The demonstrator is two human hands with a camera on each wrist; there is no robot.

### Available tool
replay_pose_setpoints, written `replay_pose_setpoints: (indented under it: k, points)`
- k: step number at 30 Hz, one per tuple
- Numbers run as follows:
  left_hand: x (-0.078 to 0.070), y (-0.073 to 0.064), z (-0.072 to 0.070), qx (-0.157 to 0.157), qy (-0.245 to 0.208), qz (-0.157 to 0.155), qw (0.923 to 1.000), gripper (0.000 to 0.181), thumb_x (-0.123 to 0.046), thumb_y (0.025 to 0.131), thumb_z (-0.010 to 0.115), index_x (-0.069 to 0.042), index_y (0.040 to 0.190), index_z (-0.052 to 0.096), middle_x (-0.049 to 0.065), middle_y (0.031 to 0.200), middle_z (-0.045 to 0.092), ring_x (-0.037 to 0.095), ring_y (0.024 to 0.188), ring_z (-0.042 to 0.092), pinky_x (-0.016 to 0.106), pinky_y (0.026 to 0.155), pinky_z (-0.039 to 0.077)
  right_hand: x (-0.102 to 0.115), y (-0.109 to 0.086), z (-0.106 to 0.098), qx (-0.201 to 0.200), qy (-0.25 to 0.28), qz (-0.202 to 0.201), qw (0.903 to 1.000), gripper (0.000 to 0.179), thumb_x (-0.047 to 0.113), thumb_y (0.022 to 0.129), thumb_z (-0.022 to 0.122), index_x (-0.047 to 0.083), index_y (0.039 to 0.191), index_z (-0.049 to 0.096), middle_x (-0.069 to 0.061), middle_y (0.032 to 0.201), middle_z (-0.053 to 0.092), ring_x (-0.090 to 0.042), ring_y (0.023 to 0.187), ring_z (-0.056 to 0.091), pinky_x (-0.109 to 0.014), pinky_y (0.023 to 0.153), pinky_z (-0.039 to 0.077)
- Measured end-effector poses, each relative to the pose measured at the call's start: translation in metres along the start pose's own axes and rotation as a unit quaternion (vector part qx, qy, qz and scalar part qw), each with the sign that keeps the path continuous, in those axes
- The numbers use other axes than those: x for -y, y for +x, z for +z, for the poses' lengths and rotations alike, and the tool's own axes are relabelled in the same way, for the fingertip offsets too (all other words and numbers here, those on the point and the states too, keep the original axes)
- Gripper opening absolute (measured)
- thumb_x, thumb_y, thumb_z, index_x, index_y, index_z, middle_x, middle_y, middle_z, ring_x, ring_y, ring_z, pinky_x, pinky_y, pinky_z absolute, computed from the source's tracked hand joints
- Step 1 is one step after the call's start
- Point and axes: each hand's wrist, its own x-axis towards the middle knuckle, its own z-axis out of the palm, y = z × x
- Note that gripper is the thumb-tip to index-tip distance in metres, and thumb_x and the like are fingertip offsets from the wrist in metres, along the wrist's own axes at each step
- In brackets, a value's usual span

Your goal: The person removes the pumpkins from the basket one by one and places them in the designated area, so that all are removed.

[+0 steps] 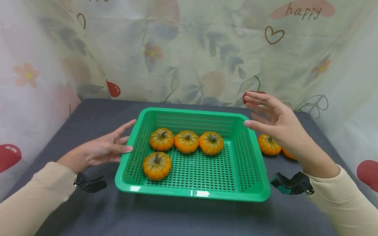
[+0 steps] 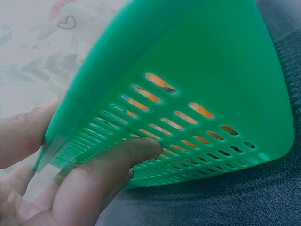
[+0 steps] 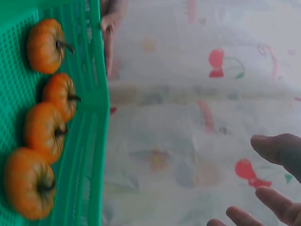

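Observation:
A green perforated plastic basket (image 1: 192, 193) sits mid-table with several small orange pumpkins in it. Three of them stand in a row toward the back, the middle pumpkin (image 1: 186, 142) among these. Nearer the front left lies another pumpkin (image 1: 156, 166). My left hand (image 1: 103, 149) touches the basket's left side from outside, fingers fairly straight; in the left wrist view, fingertips meet the rim and slotted wall. Raised near the right back corner, my right hand (image 1: 274, 118) holds nothing, its fingers loosely spread. The right wrist view shows those fingers (image 3: 277, 205) apart from the basket.
Right of the basket, a pumpkin (image 1: 269, 145) lies on the dark tabletop (image 1: 184, 223), with another pumpkin (image 1: 288, 154) partly hidden behind my right forearm. A printed cloth curtain (image 1: 191, 61) surrounds the table at the back and sides.

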Motion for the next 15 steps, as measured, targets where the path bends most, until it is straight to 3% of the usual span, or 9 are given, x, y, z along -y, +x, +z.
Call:
replay_pose_setpoints:
  k: [5, 15]
  points:
    - [0.001, 0.0, -0.001, 0.004, -0.001, 0.001, 1.0, 0.099, 0.001, 0.096, 0.056, -0.044, 0.152, -0.012, 0.017, 0.163, -0.001, 0.03, 0.117, 0.061, 0.055, 0.094, 0.051, 0.002, 0.014, 0.026, 0.053, 0.027, 0.005, 0.9982, 0.06, 0.006, 0.091, 0.067, 0.014, 0.145, 0.042, -0.004, 0.148, 0.043, -0.022, 0.137, 0.041, -0.025, 0.107, 0.043]
    - [0.0, 0.0, 0.0, -0.003, 0.002, -0.001, 1.0, 0.099, 0.0, 0.096, 0.056, -0.046, 0.152, -0.011, 0.017, 0.163, 0.001, 0.03, 0.117, 0.061, 0.055, 0.094, 0.05, -0.005, 0.043, 0.075, 0.16, 0.041, 0.009, 0.9862, 0.061, 0.009, 0.087, 0.072, 0.011, 0.142, 0.045, -0.005, 0.146, 0.046, -0.024, 0.134, 0.046, -0.041, 0.109, 0.043]
